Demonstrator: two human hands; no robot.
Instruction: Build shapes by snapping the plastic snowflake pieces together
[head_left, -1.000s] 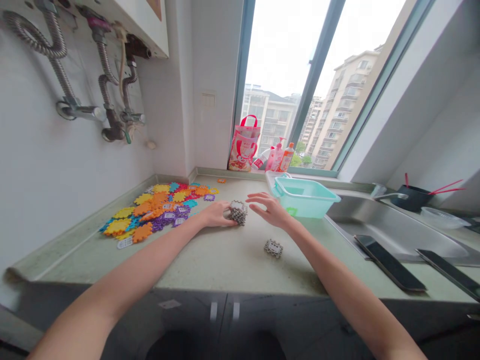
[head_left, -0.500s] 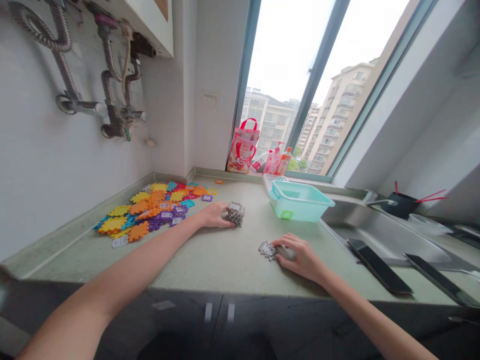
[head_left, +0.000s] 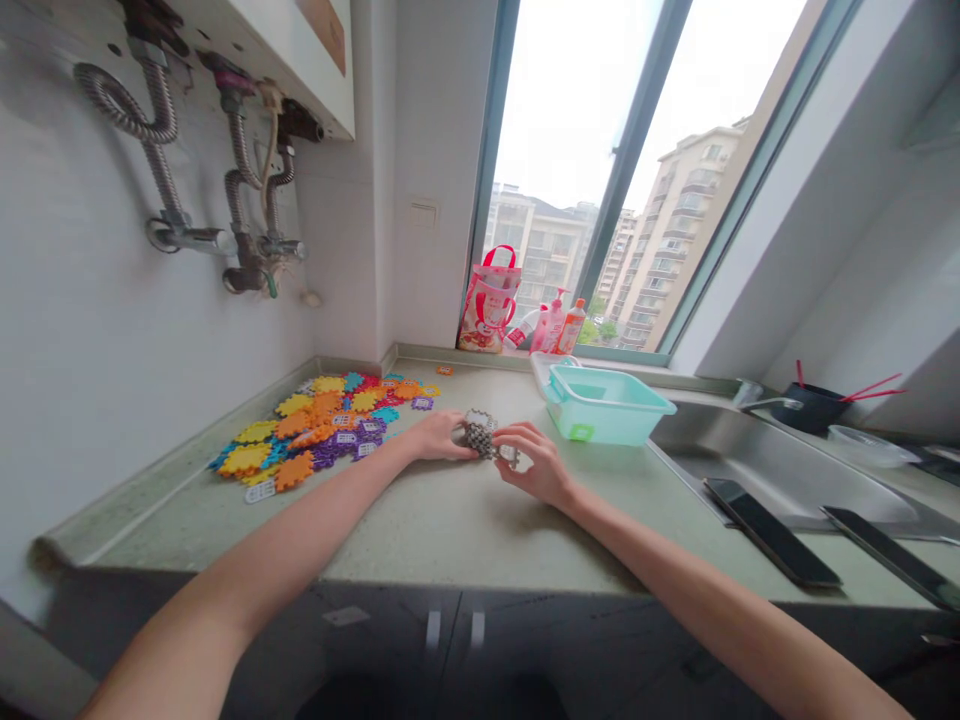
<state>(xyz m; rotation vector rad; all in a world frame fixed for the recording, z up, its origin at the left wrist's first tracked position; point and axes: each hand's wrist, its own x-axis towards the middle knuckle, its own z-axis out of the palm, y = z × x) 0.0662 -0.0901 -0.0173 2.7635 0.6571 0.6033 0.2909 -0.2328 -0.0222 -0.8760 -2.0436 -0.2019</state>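
Observation:
A small stack of grey interlocking tiles (head_left: 478,432) sits on the green countertop (head_left: 450,520), out in front of me. My left hand (head_left: 436,437) grips the stack from its left side. My right hand (head_left: 534,464) holds a single grey tile (head_left: 508,455) pressed against the right side of the stack. To the left, a heap of coloured tiles (head_left: 315,432) in yellow, orange, purple and blue lies spread by the wall.
A mint plastic basin (head_left: 609,402) stands right of the stack. Beyond it is a steel sink (head_left: 757,460) with two dark strips (head_left: 772,516) across its rim. A pink bag (head_left: 489,300) and bottles (head_left: 559,324) stand on the window sill. Pipes (head_left: 247,225) hang on the left wall.
My right hand picked the loose grey tile up from the counter and carried it left to the stack. My left hand stayed on the stack.

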